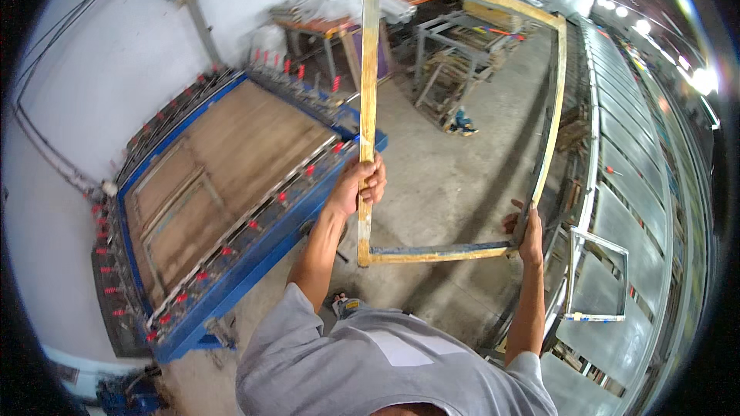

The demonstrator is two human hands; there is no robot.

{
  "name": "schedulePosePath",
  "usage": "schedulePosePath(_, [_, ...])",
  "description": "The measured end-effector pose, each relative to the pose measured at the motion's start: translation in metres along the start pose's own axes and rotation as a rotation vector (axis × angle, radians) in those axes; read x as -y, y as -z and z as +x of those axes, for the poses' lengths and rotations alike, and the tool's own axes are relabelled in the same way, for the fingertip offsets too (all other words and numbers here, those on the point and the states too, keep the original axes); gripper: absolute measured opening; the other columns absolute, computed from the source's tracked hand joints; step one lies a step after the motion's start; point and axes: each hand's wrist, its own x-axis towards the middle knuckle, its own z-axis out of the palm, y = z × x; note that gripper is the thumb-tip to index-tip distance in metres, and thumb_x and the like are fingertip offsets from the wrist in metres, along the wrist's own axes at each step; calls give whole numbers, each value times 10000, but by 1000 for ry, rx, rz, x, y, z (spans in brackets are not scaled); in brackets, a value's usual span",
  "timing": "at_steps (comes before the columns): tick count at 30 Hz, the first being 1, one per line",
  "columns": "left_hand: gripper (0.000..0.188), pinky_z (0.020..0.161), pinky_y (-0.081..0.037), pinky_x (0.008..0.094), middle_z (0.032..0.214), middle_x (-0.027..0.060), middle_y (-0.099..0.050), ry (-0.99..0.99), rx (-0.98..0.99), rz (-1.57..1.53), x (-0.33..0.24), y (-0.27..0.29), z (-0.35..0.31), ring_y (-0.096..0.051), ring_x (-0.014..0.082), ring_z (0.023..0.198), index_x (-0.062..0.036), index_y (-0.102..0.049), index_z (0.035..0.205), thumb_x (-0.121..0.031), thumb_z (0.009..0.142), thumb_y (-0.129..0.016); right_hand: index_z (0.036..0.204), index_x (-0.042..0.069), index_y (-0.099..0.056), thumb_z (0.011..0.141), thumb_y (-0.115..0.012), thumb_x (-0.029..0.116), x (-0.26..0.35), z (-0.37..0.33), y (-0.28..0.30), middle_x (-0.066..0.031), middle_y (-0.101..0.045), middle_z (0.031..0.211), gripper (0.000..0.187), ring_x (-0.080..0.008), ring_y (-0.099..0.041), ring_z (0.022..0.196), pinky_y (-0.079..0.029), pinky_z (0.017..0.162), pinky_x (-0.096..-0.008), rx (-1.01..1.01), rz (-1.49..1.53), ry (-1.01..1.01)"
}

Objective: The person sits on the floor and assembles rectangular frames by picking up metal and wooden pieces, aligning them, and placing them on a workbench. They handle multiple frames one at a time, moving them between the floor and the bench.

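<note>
Person holds a large rectangular metal frame [370, 69], yellowish paint worn to bare metal, up off the concrete floor [455, 177] in both hands. Left hand [361, 185] is wrapped tight round the frame's left long rail, a little above its near corner; right hand [530, 233] grips the right rail at the near right corner, fingers curled round it. Both hands closed on the frame, neither empty. The frame sits in front of the body, to the right of the blue press table [231, 208], its near short rail closest to the chest, its far short rail away toward the workbenches [447, 54]. Long axis runs away from the person and upward, so the frame reads as tilted up and forward, open face toward the camera. Just right of the frame stands a rack of glazed panels [624, 185]. To carry it well: probably keep both grips level so it doesn't rack or twist, hold the far end clear of the panels on the right and the table's red-handled clamps [301, 177] on the left.
</note>
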Motion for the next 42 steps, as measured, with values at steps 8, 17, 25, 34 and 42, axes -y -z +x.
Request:
schedulePosePath(8, [475,782,-441,384,1025,173,-546,-364,-746,979,-152,103,-21,-529,272,904,-6,-501,1207,-428,989,-486,808,117,-504,965,-460,562,-112,-12,-141,16,-456,564,474,-88,-407,424,-318,395,-246,-47,-23,40])
schedulePosePath(17, [908,1144,-183,541,1529,328,-119,-763,-801,1996,-263,173,-51,-162,481,1415,74,-154,1482,-481,904,-580,815,88,-495,963,-438,575,-78,-66,-291,9,-455,587,512,-98,-447,490,-358,441,-249,-93,-1,-42])
schedulePosePath(25, [727,1097,-284,476,1473,218,-372,429,-691,1420,3,255,-222,-334,356,1385,39,-480,1350,-566,948,-460,817,110,-509,934,-447,648,12,48,-286,-13,-454,590,554,-125,-433,468,-340,431,-263,-152,187,113])
schedulePosePath(34, [510,1014,-449,493,1365,181,-527,-323,-496,409,-109,159,-109,-528,344,1245,-97,-402,1421,-358,994,-497,816,120,-528,878,-488,710,3,73,-300,13,-398,576,595,-134,-396,491,-338,485,-279,-4,419,-110])
schedulePosePath(42, [328,945,-530,537,1300,227,-552,-424,-382,136,-132,123,-52,-554,425,1187,-45,-486,1276,-175,978,-530,921,94,-530,914,-405,703,24,96,-301,-1,-433,614,621,-136,-416,537,-356,537,-293,150,569,-73])
